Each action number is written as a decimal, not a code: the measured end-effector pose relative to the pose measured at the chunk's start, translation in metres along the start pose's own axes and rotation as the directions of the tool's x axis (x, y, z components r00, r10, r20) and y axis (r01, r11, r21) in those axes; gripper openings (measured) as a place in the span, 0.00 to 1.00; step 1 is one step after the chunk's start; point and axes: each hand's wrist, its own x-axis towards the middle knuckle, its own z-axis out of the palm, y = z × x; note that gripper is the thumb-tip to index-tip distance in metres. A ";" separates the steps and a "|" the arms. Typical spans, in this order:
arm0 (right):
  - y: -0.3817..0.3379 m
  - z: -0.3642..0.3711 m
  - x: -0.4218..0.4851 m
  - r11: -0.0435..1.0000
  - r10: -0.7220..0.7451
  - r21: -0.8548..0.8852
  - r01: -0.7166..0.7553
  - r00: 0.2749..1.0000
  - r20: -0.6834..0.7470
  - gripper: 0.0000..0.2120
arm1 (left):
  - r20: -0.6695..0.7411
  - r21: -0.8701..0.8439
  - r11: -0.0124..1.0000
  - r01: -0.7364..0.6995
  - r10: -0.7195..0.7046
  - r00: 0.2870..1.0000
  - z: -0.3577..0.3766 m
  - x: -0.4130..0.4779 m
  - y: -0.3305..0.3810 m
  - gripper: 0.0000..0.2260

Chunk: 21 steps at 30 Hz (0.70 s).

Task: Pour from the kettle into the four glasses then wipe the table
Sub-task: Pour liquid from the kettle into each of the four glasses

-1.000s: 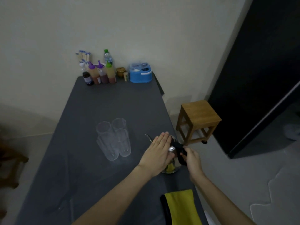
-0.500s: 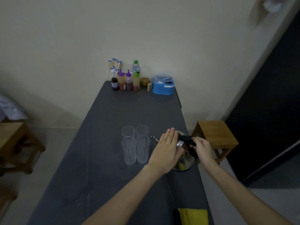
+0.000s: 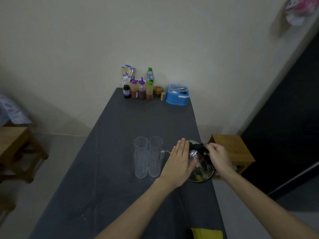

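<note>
head view, key relation: the shiny round steel kettle [image 3: 201, 167] stands near the right edge of the dark grey worktop [image 3: 120, 169], and its thin spout [image 3: 166, 150] points left toward the four clear tall faceted glasses [image 3: 148, 156]; the spout tip lies just beside the nearer right-hand glass, so the pour looks to call for a lift and a tilt to the left.
head view, glasses: they stand upright in a tight two-by-two cluster left of the kettle; whether they hold any liquid cannot be told.
head view, right hand: the right hand [image 3: 218, 158] is curled closed around the kettle's black handle [image 3: 198, 147] on the kettle's right side, and is the hand placed to lift.
head view, left hand: the left hand [image 3: 179, 161] is flat, fingers straight and together, resting against the kettle's left shoulder and lid area; it grips nothing.
head view, kettle contact: whether the base rests on the worktop or is just off it cannot be told.
head view, cloth: a folded yellow cloth [image 3: 207, 233] lies at the near edge of the worktop, well apart from both hands, untouched.
head view, stage: judged as the start of the first pour.
</note>
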 end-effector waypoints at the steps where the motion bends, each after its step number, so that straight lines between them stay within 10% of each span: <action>1: -0.002 0.000 0.000 1.000 -0.019 -0.010 0.019 1.000 0.000 0.13 | -0.002 -0.006 1.000 0.002 -0.002 1.000 -0.001 0.000 0.000 0.30; 21: -0.019 -0.005 0.012 0.973 -0.142 -0.187 0.134 0.989 -0.031 0.16 | -0.046 -0.079 0.996 0.027 -0.031 0.998 -0.003 0.005 0.003 0.30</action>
